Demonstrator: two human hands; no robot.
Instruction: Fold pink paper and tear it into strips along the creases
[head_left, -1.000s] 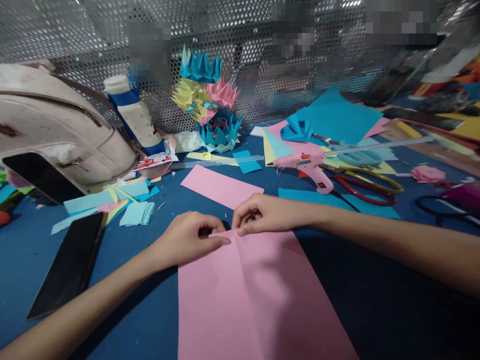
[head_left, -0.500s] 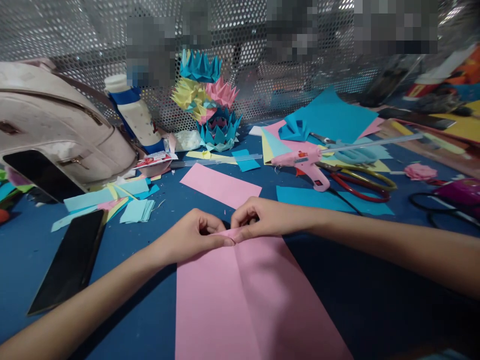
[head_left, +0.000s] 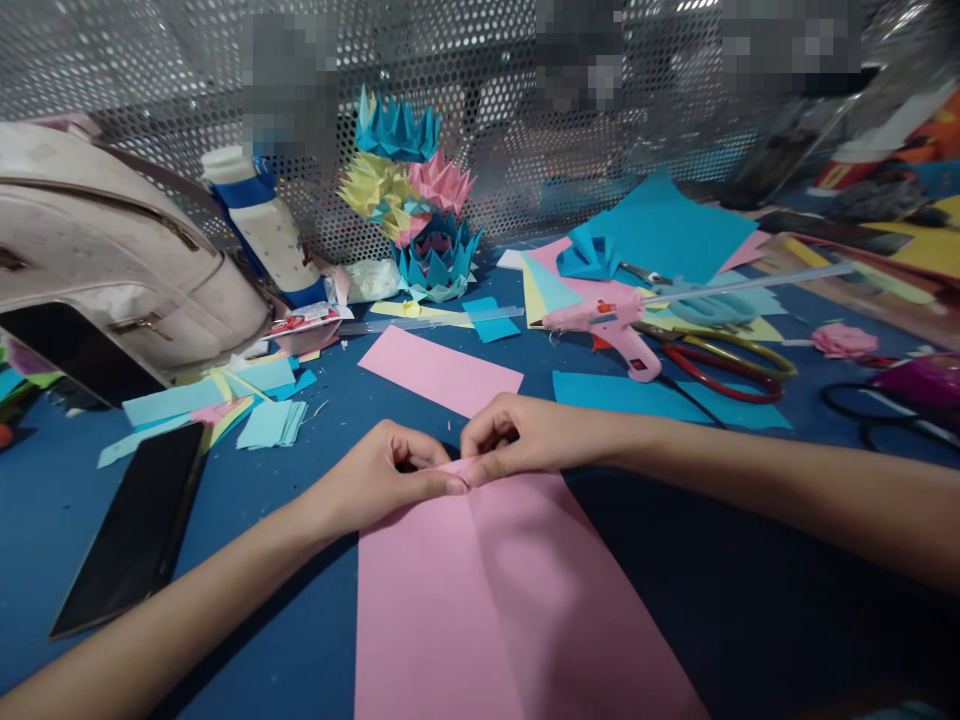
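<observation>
left hand: grip pressed together, far edge of the pink sheet pinched just left of the centre crease.
right hand: grip pressed together too, the same edge pinched just right of the crease; fingertips of both hands are nearly touching.
pink sheet: laid flat on the blue tabletop, long side running toward the viewer, a lengthwise crease seen down the middle; the far edge is lifted slightly between the pinches.
step in hand (judged): a tear or split is being started at the top of the crease.
how it is done well: pinches are kept tight against the crease on both sides, so the paper gives along the fold and not off to one side; the pull is best kept small and even, one hand away, one toward; the rest of the sheet is best left flat.
risk (judged): a ragged line if the pinches drift off the crease.
near by: a second pink strip is lying just beyond the hands; glue gun and scissors are well apart to the right; phone is lying to the left; folded paper flowers are stacked at the back by the mesh wall.
</observation>
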